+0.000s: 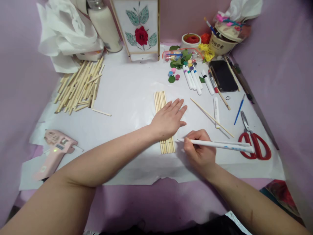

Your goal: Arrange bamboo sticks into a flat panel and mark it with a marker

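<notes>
Several thin wooden sticks (167, 147) lie side by side as a narrow strip on the white paper. Across them rests my left hand (168, 119), flat with its fingers stretched out, covering the middle of the strip. A dark line crosses the sticks near their lower end. My right hand (201, 153) is closed around a white pen (220, 144). The pen's tip points left, just to the right of the strip's lower end. Whether the tip touches anything, I cannot tell.
A pink glue gun (56, 147) lies left, below a stick pile (79, 88). Red-handled scissors (255, 140), a blue brush (239, 109), a loose stick (211, 117) and a phone (223, 75) lie right. Markers (193, 78) and a framed rose picture (141, 32) are at the back.
</notes>
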Action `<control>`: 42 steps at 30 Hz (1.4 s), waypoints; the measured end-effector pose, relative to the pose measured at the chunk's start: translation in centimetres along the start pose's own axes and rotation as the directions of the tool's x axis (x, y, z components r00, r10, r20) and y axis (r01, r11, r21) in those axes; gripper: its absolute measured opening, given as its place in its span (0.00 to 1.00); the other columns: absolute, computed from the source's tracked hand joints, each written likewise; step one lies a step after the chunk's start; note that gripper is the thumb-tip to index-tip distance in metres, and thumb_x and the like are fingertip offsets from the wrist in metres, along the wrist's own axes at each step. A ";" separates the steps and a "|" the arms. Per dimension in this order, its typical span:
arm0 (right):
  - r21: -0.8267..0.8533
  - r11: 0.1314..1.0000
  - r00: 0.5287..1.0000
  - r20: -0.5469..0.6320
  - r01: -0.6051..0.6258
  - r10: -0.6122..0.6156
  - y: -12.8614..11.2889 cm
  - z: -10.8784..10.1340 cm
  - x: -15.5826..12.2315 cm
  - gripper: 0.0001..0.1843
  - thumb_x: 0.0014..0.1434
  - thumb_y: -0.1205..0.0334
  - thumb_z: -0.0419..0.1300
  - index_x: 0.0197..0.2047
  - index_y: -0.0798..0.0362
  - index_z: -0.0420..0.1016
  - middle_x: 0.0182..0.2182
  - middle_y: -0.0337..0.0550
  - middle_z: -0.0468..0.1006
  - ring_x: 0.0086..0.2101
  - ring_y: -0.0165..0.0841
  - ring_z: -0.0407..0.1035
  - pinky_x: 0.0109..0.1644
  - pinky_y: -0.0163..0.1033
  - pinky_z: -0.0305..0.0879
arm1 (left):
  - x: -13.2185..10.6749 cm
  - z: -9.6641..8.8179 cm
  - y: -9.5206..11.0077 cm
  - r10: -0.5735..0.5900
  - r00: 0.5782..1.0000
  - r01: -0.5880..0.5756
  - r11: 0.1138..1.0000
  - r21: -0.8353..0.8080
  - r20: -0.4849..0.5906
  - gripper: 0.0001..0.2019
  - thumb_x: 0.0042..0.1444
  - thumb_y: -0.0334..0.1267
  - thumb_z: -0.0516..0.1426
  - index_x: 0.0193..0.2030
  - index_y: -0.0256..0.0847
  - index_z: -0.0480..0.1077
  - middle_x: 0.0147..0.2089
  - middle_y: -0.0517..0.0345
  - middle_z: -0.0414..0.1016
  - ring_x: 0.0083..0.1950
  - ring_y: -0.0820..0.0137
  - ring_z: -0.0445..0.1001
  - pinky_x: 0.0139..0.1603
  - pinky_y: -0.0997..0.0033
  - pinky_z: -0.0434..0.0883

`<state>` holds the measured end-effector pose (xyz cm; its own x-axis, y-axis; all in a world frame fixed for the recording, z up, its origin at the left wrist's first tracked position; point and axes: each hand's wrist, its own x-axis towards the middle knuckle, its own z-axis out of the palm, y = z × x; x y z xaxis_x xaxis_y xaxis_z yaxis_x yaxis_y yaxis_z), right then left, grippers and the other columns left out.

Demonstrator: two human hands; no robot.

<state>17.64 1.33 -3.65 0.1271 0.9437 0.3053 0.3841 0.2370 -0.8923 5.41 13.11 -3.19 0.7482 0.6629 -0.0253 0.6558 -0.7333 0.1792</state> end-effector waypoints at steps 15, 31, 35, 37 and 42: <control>-0.009 0.999 0.991 -0.126 0.050 -0.051 0.1 -2.1 0.9 0.02 0.58 0.64 0.58 0.35 0.50 0.66 0.27 0.38 0.71 0.26 0.31 0.67 0.30 0.38 0.63 | -0.1 -0.3 0.1 0.015 1.000 -0.014 0.999 0.052 -0.009 0.30 0.66 0.47 0.48 0.70 0.33 0.50 0.73 0.43 0.42 0.74 0.62 0.39 0.72 0.58 0.43; 0.023 0.998 0.978 -0.200 -0.059 0.063 -1.5 -3.9 4.7 0.04 0.60 0.61 0.59 0.37 0.52 0.72 0.27 0.38 0.74 0.28 0.30 0.68 0.32 0.37 0.64 | -0.4 -0.1 -0.2 0.027 0.999 -0.023 0.996 0.090 -0.047 0.30 0.66 0.49 0.46 0.69 0.32 0.51 0.73 0.43 0.44 0.74 0.61 0.42 0.72 0.59 0.45; -0.008 1.000 0.996 -0.085 -0.002 0.001 -3.4 -3.7 8.3 0.05 0.56 0.62 0.63 0.38 0.51 0.75 0.30 0.38 0.75 0.29 0.29 0.68 0.32 0.36 0.64 | -0.4 0.1 -0.3 0.025 0.996 -0.022 0.999 0.043 -0.080 0.30 0.66 0.48 0.46 0.69 0.32 0.51 0.73 0.43 0.45 0.73 0.62 0.43 0.72 0.60 0.46; 0.031 0.999 0.999 -0.037 0.021 -0.020 -3.8 -2.9 10.9 0.04 0.55 0.63 0.62 0.37 0.51 0.75 0.31 0.39 0.76 0.30 0.30 0.68 0.34 0.36 0.64 | -0.4 0.2 -0.4 0.023 0.996 -0.021 1.000 0.018 -0.092 0.30 0.67 0.49 0.45 0.69 0.32 0.51 0.73 0.43 0.46 0.73 0.61 0.44 0.72 0.60 0.46; 0.202 0.978 0.995 0.098 -0.045 0.026 -2.2 0.2 16.6 0.06 0.56 0.63 0.57 0.30 0.54 0.73 0.21 0.35 0.69 0.25 0.28 0.62 0.31 0.35 0.59 | -0.4 0.4 -0.6 0.029 0.996 -0.030 1.000 -0.006 -0.080 0.30 0.66 0.50 0.46 0.68 0.30 0.54 0.72 0.43 0.48 0.73 0.59 0.45 0.71 0.58 0.46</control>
<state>18.68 16.47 3.33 0.0467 0.9676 0.2481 0.1852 0.2357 -0.9540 4.82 13.23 -3.71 0.7568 0.6510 0.0586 0.6325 -0.7520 0.1859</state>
